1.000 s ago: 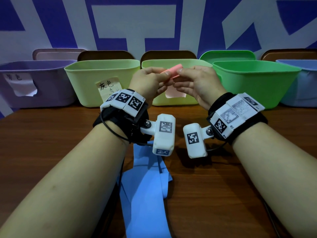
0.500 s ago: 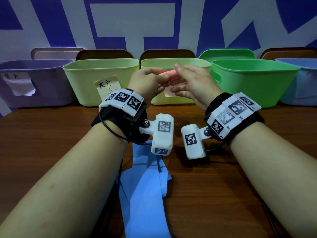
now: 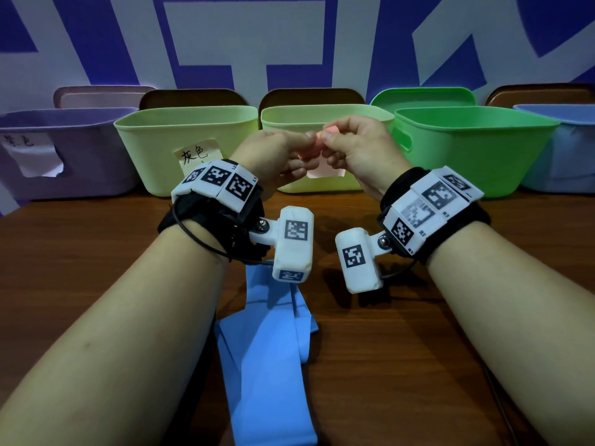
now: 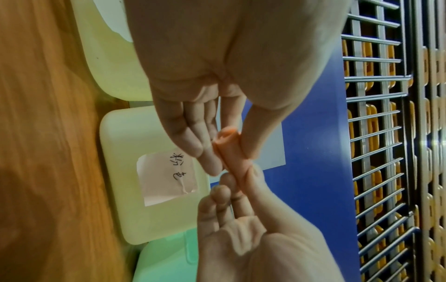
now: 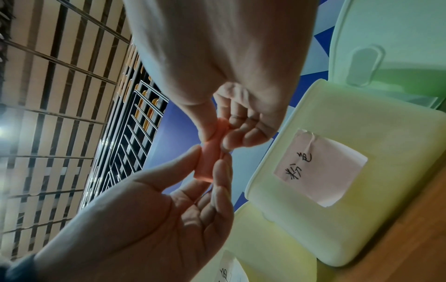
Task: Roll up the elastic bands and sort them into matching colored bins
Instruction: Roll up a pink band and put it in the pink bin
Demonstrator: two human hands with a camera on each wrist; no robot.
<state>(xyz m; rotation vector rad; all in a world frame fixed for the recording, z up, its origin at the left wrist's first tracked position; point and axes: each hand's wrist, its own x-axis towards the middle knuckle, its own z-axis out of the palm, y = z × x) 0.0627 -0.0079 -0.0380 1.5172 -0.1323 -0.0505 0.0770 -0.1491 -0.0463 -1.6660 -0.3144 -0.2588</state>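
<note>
A small pink band roll (image 3: 317, 143) is held in the air between both hands, in front of the yellow-green bin with a pink paper label (image 3: 325, 115). My left hand (image 3: 306, 148) pinches one end between thumb and fingers, and my right hand (image 3: 329, 148) pinches the other end. In the left wrist view the roll (image 4: 226, 137) shows its coiled end beside the left thumb. In the right wrist view the roll (image 5: 205, 166) sits under the right hand (image 5: 218, 137). A blue band (image 3: 267, 349) lies flat and loosely folded on the table below my wrists.
A row of bins stands along the wall: purple (image 3: 64, 152), yellow-green with a handwritten label (image 3: 186, 136), green (image 3: 473, 146) and light blue (image 3: 573, 149). Lids lean behind them. The wooden table (image 3: 402, 349) stretches toward me.
Both hands' fingertips have drawn closer over the pink roll, so less of it shows. The hands stay in front of the middle bin. The blue band has not moved.
</note>
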